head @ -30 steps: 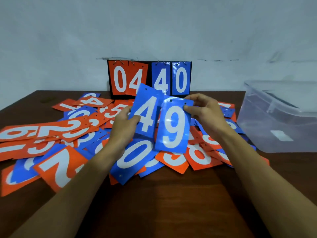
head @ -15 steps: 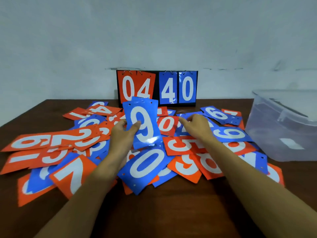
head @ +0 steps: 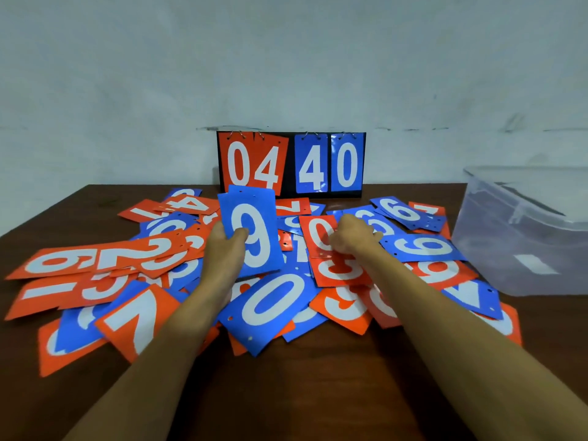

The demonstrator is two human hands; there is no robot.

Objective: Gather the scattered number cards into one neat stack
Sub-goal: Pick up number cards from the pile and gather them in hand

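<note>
The left hand (head: 227, 249) grips the blue 9 card (head: 258, 253) by its lower left edge, thumb curled onto the face and fingers behind. The card stands nearly upright with its long axis vertical, its punched end toward the scoreboard (head: 291, 163) and its digit reading right way up to the person (a second blue edge peeks out behind its top left corner). Just to its right, the right hand (head: 351, 238) has its fingers curled round the edge of the orange 0 card (head: 315, 230), which sits tilted on the heap. The other scattered cards (head: 270, 305) lie flat and overlapping at every angle across the middle of the table (head: 318, 393). They reach the foot of the scoreboard at the back and come just beside the clear plastic bin (head: 525, 237) on the right. A bare strip of dark wood runs along the near edge, between and under the forearms.
</note>
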